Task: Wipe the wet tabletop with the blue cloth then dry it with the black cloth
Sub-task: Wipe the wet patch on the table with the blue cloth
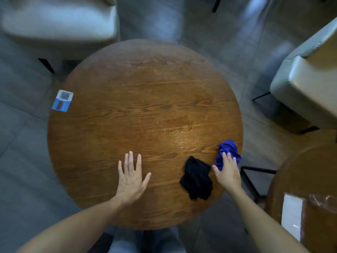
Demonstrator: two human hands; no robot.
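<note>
While flat on the tabletop (145, 99), left hand (130, 181) empty, right hand (228, 172) fingers on blue cloth (228, 147).

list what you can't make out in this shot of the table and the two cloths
1. Head view: the part of the blue cloth under the right hand; whether the fingers grip it or only rest on it is unclear.
2. Print on the blue and white card at the table's left rim: too small and blurred.
3. Second table at right: cut off by the frame edge.
4. Chairs beyond: blurred.
</note>
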